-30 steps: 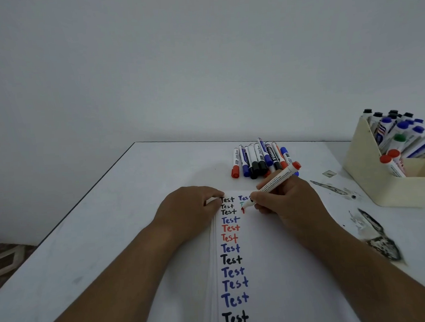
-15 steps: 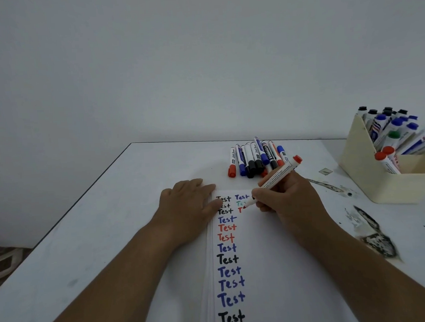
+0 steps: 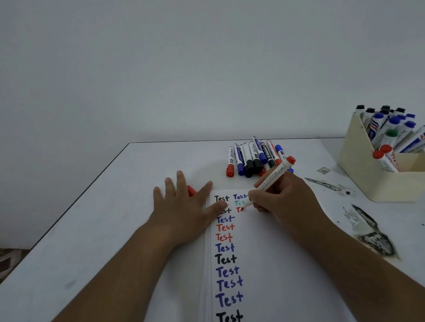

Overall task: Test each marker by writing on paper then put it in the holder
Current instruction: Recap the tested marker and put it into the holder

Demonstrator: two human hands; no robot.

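At lower centre, white paper bears "Test" in black, blue, red and green. A cream holder at right holds blue-, black-, red- and green-capped markers. The surface is pale grey-white.

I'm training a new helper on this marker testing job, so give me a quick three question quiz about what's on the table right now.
1. True or false: the right hand grips a red marker with its tip on the paper.
2. Multiple choice: where does the cream holder stand? A) at the right of the table B) at the left of the table C) on the paper
3. Fill in: the left hand rests flat with a red ____ showing between its fingers.

Key
1. True; it is partway through a red word in the second column.
2. A
3. cap
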